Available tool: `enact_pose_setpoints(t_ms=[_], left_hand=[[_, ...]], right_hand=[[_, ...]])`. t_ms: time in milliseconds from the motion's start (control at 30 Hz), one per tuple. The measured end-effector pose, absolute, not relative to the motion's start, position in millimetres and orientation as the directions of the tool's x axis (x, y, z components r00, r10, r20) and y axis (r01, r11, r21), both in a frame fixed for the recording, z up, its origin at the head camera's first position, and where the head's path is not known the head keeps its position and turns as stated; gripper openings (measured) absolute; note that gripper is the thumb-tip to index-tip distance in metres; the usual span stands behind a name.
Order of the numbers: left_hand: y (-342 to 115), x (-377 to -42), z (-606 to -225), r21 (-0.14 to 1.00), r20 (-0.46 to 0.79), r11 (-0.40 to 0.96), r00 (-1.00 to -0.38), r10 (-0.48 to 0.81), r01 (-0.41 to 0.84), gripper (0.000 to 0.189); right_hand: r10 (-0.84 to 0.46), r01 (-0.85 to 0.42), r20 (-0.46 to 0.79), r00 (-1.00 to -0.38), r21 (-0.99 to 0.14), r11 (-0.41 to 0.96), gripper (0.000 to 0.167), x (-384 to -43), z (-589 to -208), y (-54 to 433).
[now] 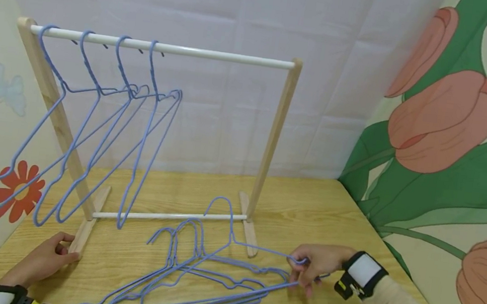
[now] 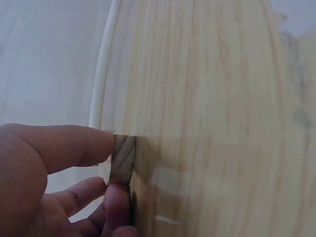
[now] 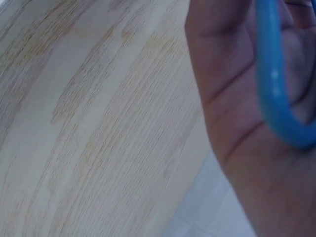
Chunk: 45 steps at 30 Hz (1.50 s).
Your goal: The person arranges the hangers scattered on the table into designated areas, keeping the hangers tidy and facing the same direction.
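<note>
My right hand (image 1: 313,267) holds one end of a blue hanger (image 1: 259,248), its hook raised near the rack's lower bar. Up close in the right wrist view, the hanger's rounded blue end (image 3: 274,89) lies across the palm. Several more blue hangers (image 1: 230,300) lie overlapped on the table beneath the held one. At the left, my left hand (image 1: 44,258) grips the front end of the rack's wooden foot (image 1: 86,236). The left wrist view has the foot's cut end (image 2: 123,159) pinched between thumb and fingers.
A rack with a white top rail (image 1: 219,55) and wooden posts stands on the wooden table (image 1: 310,206). Several blue hangers (image 1: 148,130) hang toward the rail's left end. A white lower bar (image 1: 149,216) joins the feet. Behind is a pale cloth (image 1: 331,107).
</note>
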<state>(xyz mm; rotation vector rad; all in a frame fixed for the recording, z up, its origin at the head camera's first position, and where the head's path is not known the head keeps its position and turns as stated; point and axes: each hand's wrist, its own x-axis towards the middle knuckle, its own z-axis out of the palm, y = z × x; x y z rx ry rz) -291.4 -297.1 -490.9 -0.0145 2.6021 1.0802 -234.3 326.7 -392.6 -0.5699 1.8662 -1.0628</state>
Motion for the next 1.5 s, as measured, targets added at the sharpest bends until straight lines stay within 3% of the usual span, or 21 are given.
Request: enact_pose_setpoints(t_ms=[233, 433, 533, 800, 1167, 1500], left_hand=[[-296.5, -291.3, -490.8, 0.685, -0.309, 0.715, -0.945, 0.107, -0.143, 0.059], [-296.2, -291.4, -489.7, 0.678, -0.316, 0.72, -0.943, 0.105, -0.147, 0.059], [-296.0, -290.9, -488.7, 0.681, -0.317, 0.717, -0.943, 0.105, -0.15, 0.059], [-295.1, -288.5, -486.5, 0.691, -0.29, 0.713, -0.949, 0.124, -0.118, 0.058], [-296.6, -288.5, -487.0, 0.692, -0.275, 0.715, -0.952, 0.134, -0.1, 0.059], [-296.2, -287.9, -487.4, 0.702, -0.275, 0.705, -0.952, 0.136, -0.102, 0.057]], right_hand=[[-0.717, 0.045, -0.487, -0.498, -0.841, 0.54, 0.027, -237.4, -392.4, 325.8], [-0.699, 0.08, -0.486, -0.525, -0.846, 0.528, 0.056, -236.9, -388.5, 322.8], [-0.694, 0.08, -0.471, -0.545, -0.853, 0.516, 0.063, -236.1, -388.1, 321.5], [-0.724, 0.077, -0.438, -0.533, -0.877, 0.474, 0.051, -234.9, -390.6, 322.8], [-0.773, 0.06, -0.4, -0.492, -0.901, 0.429, 0.049, -236.6, -391.0, 327.5], [-0.796, 0.042, -0.345, -0.498, -0.926, 0.376, 0.047, -236.2, -390.7, 332.3]])
